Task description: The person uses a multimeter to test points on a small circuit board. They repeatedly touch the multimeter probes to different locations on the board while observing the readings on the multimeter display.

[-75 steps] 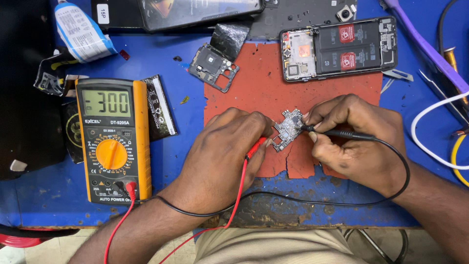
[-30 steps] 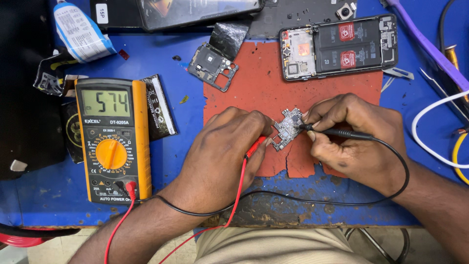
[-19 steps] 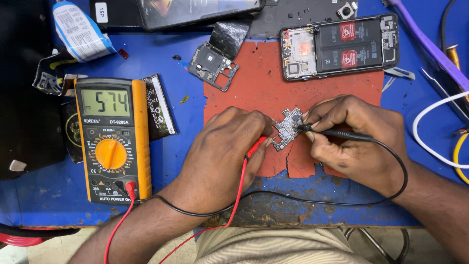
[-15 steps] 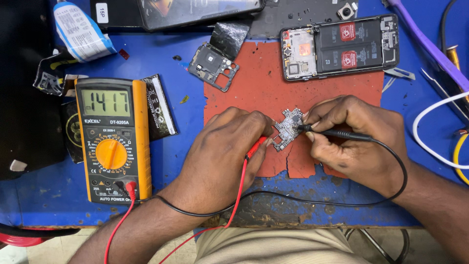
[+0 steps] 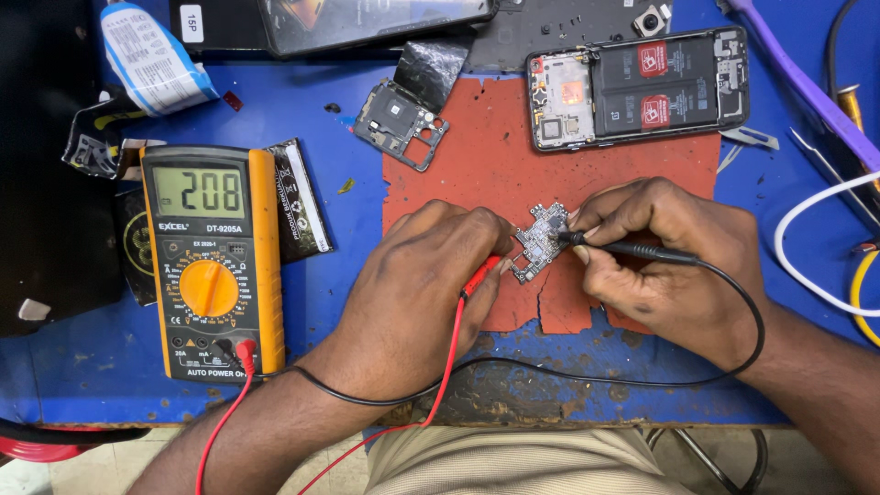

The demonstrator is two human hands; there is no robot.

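Head view: the small circuit board [image 5: 541, 243] lies on the red mat [image 5: 477, 165], below the opened phone [image 5: 637, 87], with both probes already on it, so probing is underway; the phone is not reassembled. The left hand [image 5: 417, 293] is curled shut around the red probe [image 5: 478, 275] at the board's left edge. The right hand [image 5: 665, 261] pinches the black probe [image 5: 632, 248] at its right edge. The yellow multimeter [image 5: 213, 261] sits far left of the board, display lit.

Bright, even overhead light fills the bench, and focus is sharp throughout. Soft shadows sit just under the left hand [image 5: 417, 293] and right hand [image 5: 669, 266]. Mild glare streaks the glossy dark phone screen [image 5: 367, 18] at top; corners bend slightly.
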